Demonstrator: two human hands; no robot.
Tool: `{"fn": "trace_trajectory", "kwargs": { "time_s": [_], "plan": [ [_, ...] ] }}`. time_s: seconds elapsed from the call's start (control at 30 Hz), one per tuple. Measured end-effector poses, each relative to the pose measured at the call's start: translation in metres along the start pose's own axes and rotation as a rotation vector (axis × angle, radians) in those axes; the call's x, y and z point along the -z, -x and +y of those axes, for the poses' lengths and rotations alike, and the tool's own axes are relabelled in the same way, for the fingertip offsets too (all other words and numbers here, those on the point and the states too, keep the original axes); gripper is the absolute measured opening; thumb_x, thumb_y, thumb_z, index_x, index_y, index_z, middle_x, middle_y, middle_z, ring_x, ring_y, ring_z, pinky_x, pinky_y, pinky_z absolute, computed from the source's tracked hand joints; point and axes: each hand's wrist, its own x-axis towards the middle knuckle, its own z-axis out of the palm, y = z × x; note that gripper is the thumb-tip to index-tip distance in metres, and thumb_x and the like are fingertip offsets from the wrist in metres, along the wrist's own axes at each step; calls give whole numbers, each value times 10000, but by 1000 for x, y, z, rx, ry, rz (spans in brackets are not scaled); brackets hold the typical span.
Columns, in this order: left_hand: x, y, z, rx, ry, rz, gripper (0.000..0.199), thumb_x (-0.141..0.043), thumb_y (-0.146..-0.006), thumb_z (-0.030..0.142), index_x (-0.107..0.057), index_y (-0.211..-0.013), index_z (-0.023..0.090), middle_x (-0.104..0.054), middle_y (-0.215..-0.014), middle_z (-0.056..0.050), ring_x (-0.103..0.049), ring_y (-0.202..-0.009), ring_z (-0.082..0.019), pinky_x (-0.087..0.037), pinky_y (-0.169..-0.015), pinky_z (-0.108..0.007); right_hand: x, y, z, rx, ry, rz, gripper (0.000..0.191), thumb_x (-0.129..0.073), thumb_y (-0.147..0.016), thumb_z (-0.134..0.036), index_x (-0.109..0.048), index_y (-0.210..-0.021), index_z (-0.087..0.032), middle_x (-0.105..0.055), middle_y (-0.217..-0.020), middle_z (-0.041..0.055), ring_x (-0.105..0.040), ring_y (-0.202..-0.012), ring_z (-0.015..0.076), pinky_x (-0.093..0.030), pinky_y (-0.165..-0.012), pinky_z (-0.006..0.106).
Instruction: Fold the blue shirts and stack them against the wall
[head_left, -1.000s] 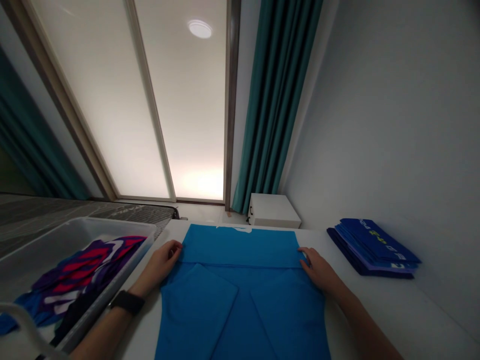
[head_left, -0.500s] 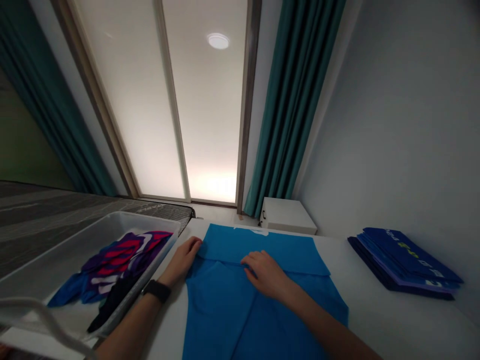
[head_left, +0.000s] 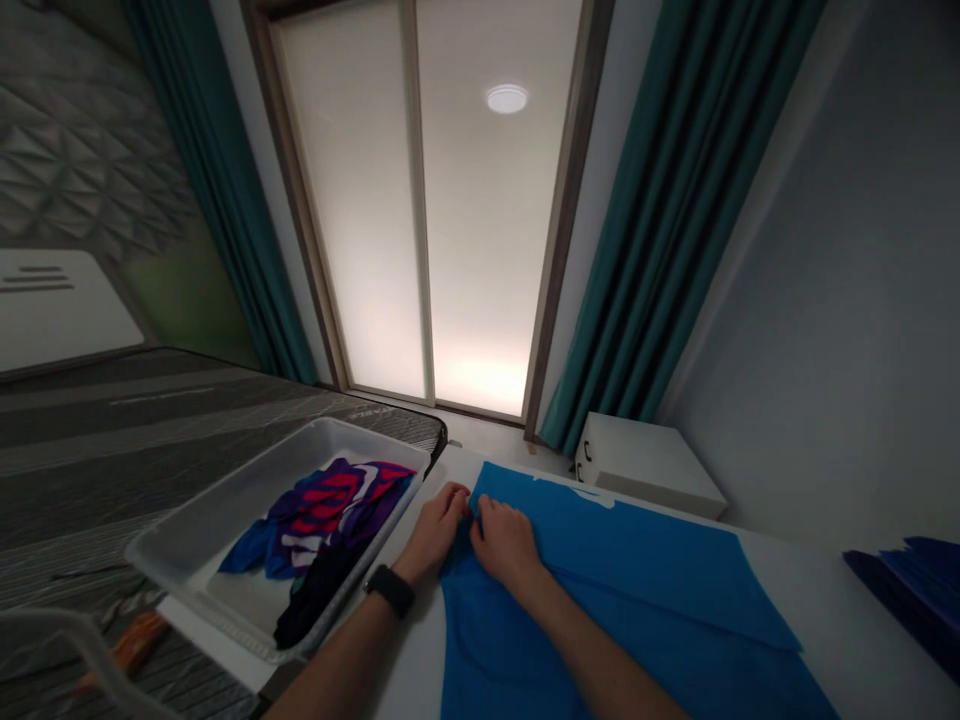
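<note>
A bright blue shirt (head_left: 645, 560) lies spread on the white table (head_left: 810, 560), its far part folded over in a wide band with a bit of white print at the far edge. My left hand (head_left: 436, 528), with a dark watch on its wrist, has its fingers closed on the shirt's left edge at the fold. Right beside it, my right hand (head_left: 507, 545) pinches the same edge, fingertips close to those of the left. The fabric is bunched between them, and the fingertips are partly hidden.
Left of the table, a translucent plastic bin (head_left: 180, 535) holds crumpled purple, red, blue and black clothes (head_left: 330, 515). A stack of folded dark blue clothes (head_left: 911, 600) sits at the right edge. Beyond the table stands a white cabinet (head_left: 649, 460).
My right hand has moved left from the middle of the fold to the shirt's left edge, next to my left hand. The view has turned left.
</note>
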Motion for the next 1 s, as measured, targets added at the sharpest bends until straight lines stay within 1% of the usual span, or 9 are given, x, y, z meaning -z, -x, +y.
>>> {"fn": "trace_trajectory", "kwargs": {
  "time_s": [0.13,0.23,0.37,0.47,0.63,0.73,0.83,0.93,1.0],
  "plan": [
    [0,-2,-4,31,47,16,298,-389,-912,426,-558,-1018,205,-674,-766,-44,-603,-648,-199,-450,-618,-307,3,-6,14,-27,-154,-23,104,-421,-907,-220,-503,-971,-213,-664,-908,58,-626,-826,213,-358,-665,283],
    [2,-5,-8,31,70,35,279,-432,-883,393,-537,-1041,188,-682,-782,-46,-610,-667,-190,-453,-648,-301,12,-16,29,-66,-325,-58,72,-422,-896,-223,-494,-898,-220,-635,-804,16,-598,-742,180,-319,-612,255],
    [3,-16,-11,30,69,87,246,-480,-830,327,-533,-1017,177,-694,-783,-56,-629,-697,-191,-463,-677,-306,29,-28,47,-110,-454,-22,73,-438,-863,-222,-487,-809,-223,-571,-716,-17,-538,-675,157,-296,-591,241],
    [-2,-33,-10,55,31,98,219,-476,-817,284,-542,-987,163,-705,-781,-72,-629,-679,-185,-467,-667,-302,40,-31,57,-138,-467,26,73,-452,-844,-225,-487,-780,-221,-541,-680,-23,-503,-647,154,-283,-581,243],
    [-21,-76,-8,89,-16,28,209,-464,-821,211,-595,-973,151,-722,-804,-75,-639,-668,-160,-474,-640,-264,52,-31,67,-138,-496,72,91,-463,-837,-217,-464,-746,-217,-512,-646,-34,-480,-617,139,-275,-562,234],
    [-30,-98,-10,121,-50,20,266,-455,-817,166,-616,-1026,135,-720,-795,-70,-630,-628,-146,-464,-603,-245,57,-31,70,-125,-506,83,98,-469,-842,-209,-456,-745,-214,-512,-644,-34,-492,-631,139,-283,-571,232],
    [-32,-109,-14,139,-86,8,279,-488,-811,158,-641,-1043,130,-720,-779,-61,-631,-618,-140,-461,-599,-233,59,-29,69,-84,-514,58,91,-475,-849,-198,-462,-760,-214,-511,-640,-41,-491,-619,133,-289,-575,231],
    [-31,-114,-18,144,-123,0,228,-538,-819,202,-677,-985,128,-721,-767,-59,-644,-649,-143,-468,-623,-228,55,-27,60,30,-507,6,90,-497,-850,-182,-480,-768,-214,-503,-639,-48,-492,-615,128,-293,-577,230],
    [-30,-115,-22,149,-144,-4,215,-553,-832,239,-690,-952,124,-719,-748,-58,-647,-655,-145,-467,-615,-223,49,-23,52,108,-486,-12,81,-515,-851,-166,-500,-784,-210,-519,-679,-39,-497,-640,128,-308,-589,228]
  ]
}}
